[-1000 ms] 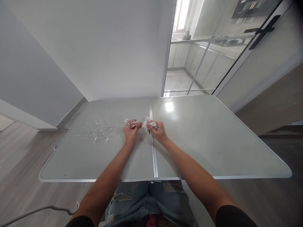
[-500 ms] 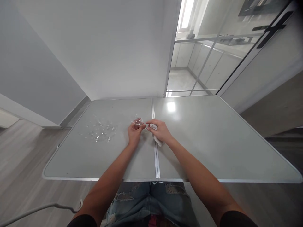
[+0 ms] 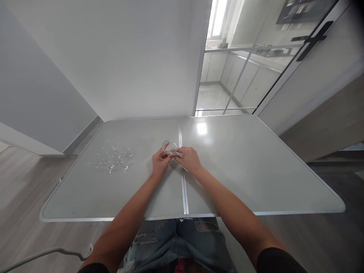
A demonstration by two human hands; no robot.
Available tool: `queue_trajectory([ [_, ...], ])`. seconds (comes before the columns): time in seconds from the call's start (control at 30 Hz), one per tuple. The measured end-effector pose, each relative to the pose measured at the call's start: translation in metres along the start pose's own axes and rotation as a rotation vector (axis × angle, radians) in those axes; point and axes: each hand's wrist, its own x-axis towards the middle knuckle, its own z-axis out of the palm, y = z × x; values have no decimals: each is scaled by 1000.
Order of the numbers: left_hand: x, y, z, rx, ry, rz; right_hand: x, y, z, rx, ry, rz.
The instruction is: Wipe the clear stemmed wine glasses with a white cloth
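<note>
My left hand (image 3: 160,162) has its thumb and fingers closed on a clear round piece (image 3: 170,141), which looks like a thin-walled transparent ring or small cup. It is tilted so that its round rim faces up. My right hand (image 3: 190,159) meets it at the right side, fingertips pinched together. A bit of white cloth (image 3: 179,154) shows between those fingertips, against the clear piece; the rest of the cloth is mostly hidden under the hand. To the left of my hands, many small clear, shiny pieces (image 3: 115,159) lie scattered on the table; their kind is too small to tell.
The grey folding table (image 3: 241,170) has a pale metal rim and a metal seam (image 3: 184,193) down its middle, below my hands. A white wall (image 3: 142,57) rises behind it. At the right stands a glass door with a black handle (image 3: 314,41). A pale cable (image 3: 57,250) hangs at lower left.
The clear piece has turned so its round rim shows plainly. My right hand has closed in on it, and the cloth that hung below that hand is now mostly hidden. The view has shifted slightly.
</note>
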Motion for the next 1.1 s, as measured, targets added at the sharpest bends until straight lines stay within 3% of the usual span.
queue_trajectory([
  [0.2, 1, 7, 3, -47, -101, -25, 4, 9, -8, 17, 83, 37],
  [0.37, 0, 13, 2, 82, -72, 2, 19, 48, -16, 102, 211, 310],
  [0.5, -2, 15, 2, 127, -96, 31, 31, 75, -17, 95, 194, 488],
  [0.9, -2, 14, 3, 196, -99, 25, 38, 77, -8, 35, 149, 530],
  [1.1, -7, 19, 0, 312, -277, 40, 27, 74, -20, 31, 197, 530],
])
